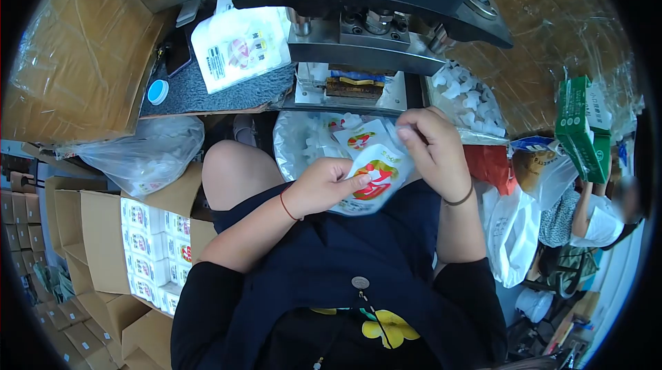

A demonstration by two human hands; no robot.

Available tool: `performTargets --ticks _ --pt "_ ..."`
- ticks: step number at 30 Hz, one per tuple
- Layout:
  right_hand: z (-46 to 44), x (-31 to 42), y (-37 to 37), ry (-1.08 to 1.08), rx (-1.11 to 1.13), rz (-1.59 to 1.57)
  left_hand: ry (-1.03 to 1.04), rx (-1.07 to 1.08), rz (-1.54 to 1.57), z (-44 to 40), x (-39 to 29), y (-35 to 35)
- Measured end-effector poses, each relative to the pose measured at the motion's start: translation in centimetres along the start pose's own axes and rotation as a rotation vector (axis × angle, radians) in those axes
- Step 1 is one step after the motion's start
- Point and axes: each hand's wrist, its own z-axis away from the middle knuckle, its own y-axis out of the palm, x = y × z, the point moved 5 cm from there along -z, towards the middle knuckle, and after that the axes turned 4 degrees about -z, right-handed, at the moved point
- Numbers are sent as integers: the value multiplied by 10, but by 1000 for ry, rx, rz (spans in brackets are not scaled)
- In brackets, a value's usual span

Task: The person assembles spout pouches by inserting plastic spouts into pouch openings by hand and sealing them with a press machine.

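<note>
My left hand (324, 187) grips a white printed pouch (376, 180) with a red and green design, thumb on its front, over my lap. At the pouch's upper right edge is my right hand (434, 146), its fingers curled and pinched together; what lies between the fingertips is too small to make out. Behind the pouch, a bin lined with clear plastic (289, 139) holds white pieces. Above it stands a metal press (365, 53) with a brass-coloured block under its head.
Another white pouch (241, 49) lies on the grey mat (179, 87) beside a blue cap (158, 92). White plastic pieces (465, 97) fill a tray at right. An open carton (103, 242) of packed pouches stands at left. A green box (583, 125) and another person (596, 218) are at right.
</note>
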Motion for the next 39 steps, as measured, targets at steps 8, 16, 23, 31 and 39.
performTargets --ticks 8,16,23,31,39 --pt "-13 -32 -27 99 20 171 -158 210 499 -7 2 15" --pt "-7 -149 -33 274 -11 504 -179 -54 669 -35 -6 -44" --pt "5 -150 -35 241 -162 504 87 -275 446 -45 -6 -66" --pt "15 -125 -44 320 -371 419 154 -780 -1490 -9 -12 -195" --pt "5 -34 11 2 -120 177 255 -713 190 36 0 -139"
